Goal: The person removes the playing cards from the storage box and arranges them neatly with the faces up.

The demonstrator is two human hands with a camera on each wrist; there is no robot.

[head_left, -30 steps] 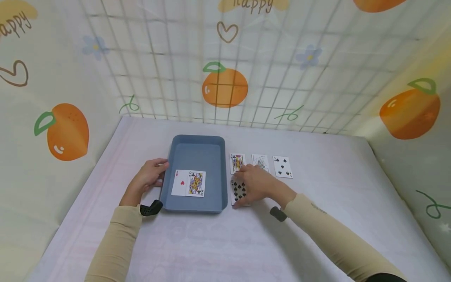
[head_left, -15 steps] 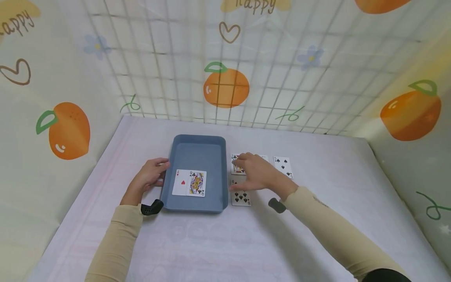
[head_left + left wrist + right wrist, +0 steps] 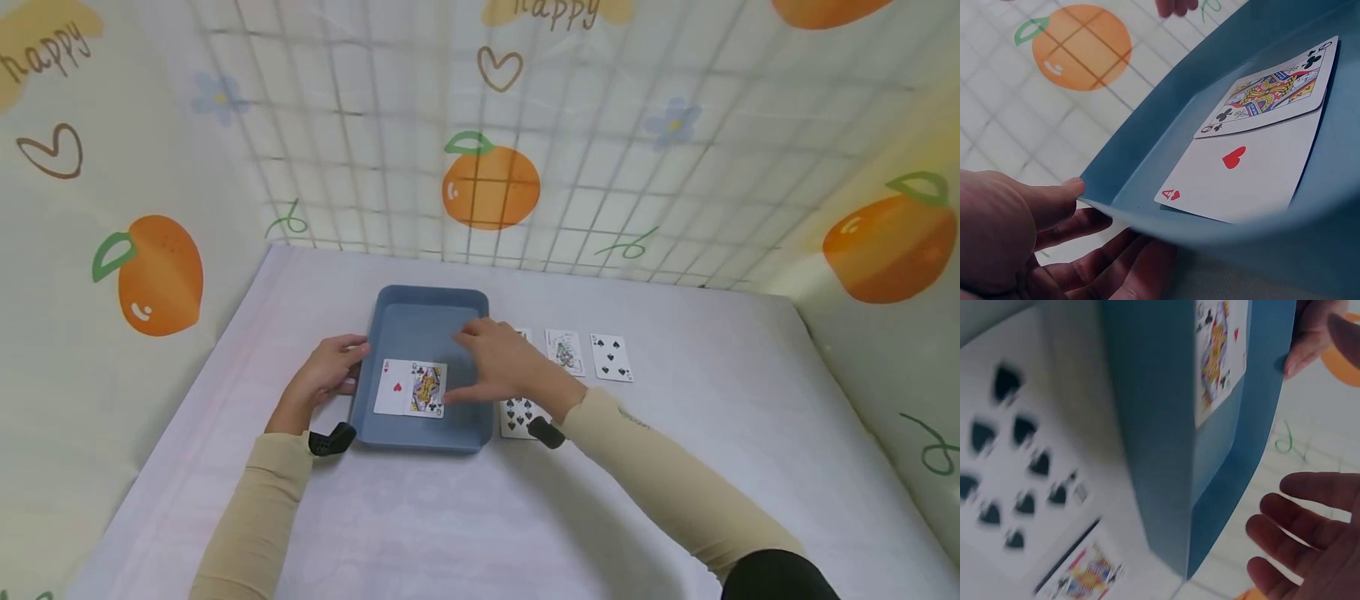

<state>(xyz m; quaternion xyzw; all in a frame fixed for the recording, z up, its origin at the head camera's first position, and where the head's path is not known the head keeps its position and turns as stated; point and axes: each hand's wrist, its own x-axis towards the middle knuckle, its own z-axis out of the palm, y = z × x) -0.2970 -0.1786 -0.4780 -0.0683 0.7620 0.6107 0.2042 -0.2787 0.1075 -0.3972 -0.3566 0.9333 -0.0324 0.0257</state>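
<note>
A blue-grey tray (image 3: 431,440) stands on the table, holding an ace of hearts (image 3: 1232,169) partly overlapped by a queen of clubs (image 3: 1269,94). My left hand (image 3: 327,367) grips the tray's left side, with the thumb at the rim and the other fingers curled outside and below. Over the tray's right half is my right hand (image 3: 506,362), fingers and thumb spread apart, with nothing between them. It hangs just right of the queen. Beneath its wrist, to the right of the tray, lies a spades number card (image 3: 1022,444).
Behind that card, a face card (image 3: 1091,572) lies beside the tray, mostly hidden by my right hand in the head view. To its right lie a joker-like card (image 3: 562,350) and a five of spades (image 3: 611,357). A printed curtain (image 3: 405,183) over a wire grid backs the table.
My right hand has lifted from the cards right of the tray and moved left, over the tray. The left hand stays at the tray's side. The cards have not moved.
</note>
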